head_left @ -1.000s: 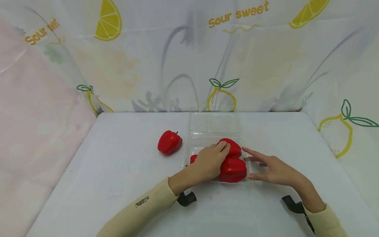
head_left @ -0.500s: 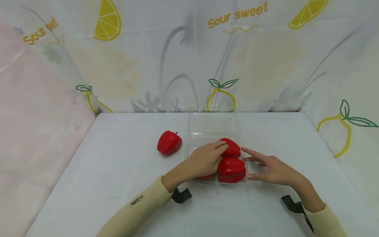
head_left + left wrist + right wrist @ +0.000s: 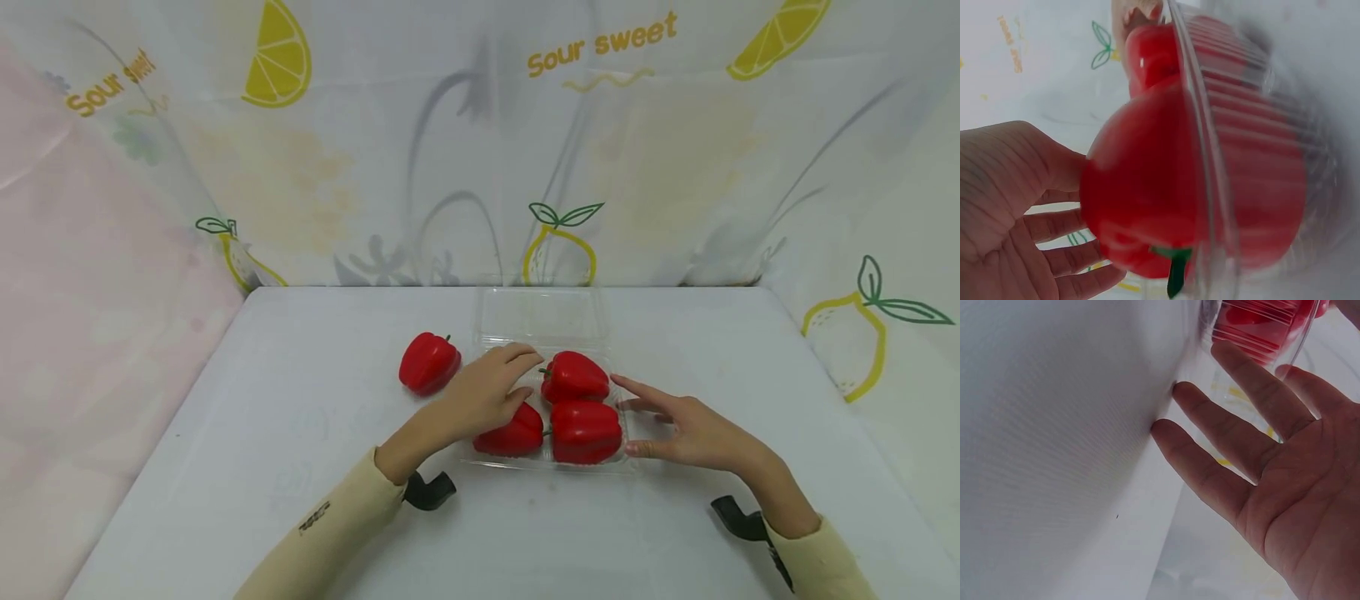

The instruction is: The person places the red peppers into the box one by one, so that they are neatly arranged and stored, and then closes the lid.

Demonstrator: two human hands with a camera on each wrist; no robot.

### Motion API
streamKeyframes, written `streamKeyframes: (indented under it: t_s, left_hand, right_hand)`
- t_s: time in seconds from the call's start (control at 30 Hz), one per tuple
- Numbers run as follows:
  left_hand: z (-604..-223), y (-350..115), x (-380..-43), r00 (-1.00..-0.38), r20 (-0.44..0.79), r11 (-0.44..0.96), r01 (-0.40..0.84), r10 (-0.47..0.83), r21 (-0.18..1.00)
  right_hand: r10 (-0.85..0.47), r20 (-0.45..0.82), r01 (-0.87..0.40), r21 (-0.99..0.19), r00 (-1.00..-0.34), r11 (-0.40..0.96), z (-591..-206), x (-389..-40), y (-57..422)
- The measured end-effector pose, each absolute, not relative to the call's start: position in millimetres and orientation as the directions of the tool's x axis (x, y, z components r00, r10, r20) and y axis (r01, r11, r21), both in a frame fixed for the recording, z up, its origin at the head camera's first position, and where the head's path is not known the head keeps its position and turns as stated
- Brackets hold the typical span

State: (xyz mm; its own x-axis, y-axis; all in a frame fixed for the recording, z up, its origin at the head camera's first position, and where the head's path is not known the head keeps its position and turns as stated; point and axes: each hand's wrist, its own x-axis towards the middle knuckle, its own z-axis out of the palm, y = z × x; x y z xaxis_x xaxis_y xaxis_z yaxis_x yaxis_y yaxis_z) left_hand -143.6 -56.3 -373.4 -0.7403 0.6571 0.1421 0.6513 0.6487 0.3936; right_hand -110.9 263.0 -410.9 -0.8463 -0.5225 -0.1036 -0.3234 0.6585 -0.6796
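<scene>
A clear plastic clamshell box (image 3: 542, 315) lies with its lid folded back. In it sit three red bell peppers: one at back right (image 3: 576, 381), one at front right (image 3: 588, 435) and one at front left (image 3: 513, 435). Over the box's left half is my left hand (image 3: 480, 390), fingers loosely bent and holding nothing. In the left wrist view, this hand (image 3: 1010, 212) is beside a pepper (image 3: 1141, 175) with a green stem; contact is unclear. My right hand (image 3: 693, 429) is spread at the box's right side, its fingertips near the wall, as the right wrist view also shows.
Another red bell pepper (image 3: 429, 364) lies on the white table (image 3: 315, 400), left of the box. A printed curtain (image 3: 420, 142) hangs behind the table. Black curved pieces (image 3: 429, 492) show under both wrists.
My left hand has let go of the back-right pepper and drawn away to the left, uncovering that pepper's stem and the front-left pepper. My right hand stays in place.
</scene>
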Motion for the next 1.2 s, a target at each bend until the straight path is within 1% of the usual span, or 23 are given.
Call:
streamKeyframes:
  t_s: [0.17,0.47,0.83,1.2]
  left_hand:
    - [-372,-71,-148,-0.77,0.165,0.675,0.625,0.616,0.392]
    - [-371,-90,-152,-0.791,0.181,0.685,0.6,0.585,0.413]
    - [-374,-111,-160,-0.791,0.273,0.677,0.61,0.547,0.412]
    - [-386,-132,-168,-0.766,0.36,0.688,0.64,0.533,0.342]
  right_hand:
    - [-0.521,-0.103,-0.326,-0.673,-0.848,0.664,-411,-111,264]
    - [-0.515,-0.107,-0.323,-0.666,-0.851,0.672,-411,-110,264]
    - [-0.509,-0.108,-0.32,-0.663,-0.854,0.677,-412,-110,263]
    - [-0.515,-0.102,-0.321,-0.674,-0.851,0.665,-412,-110,265]
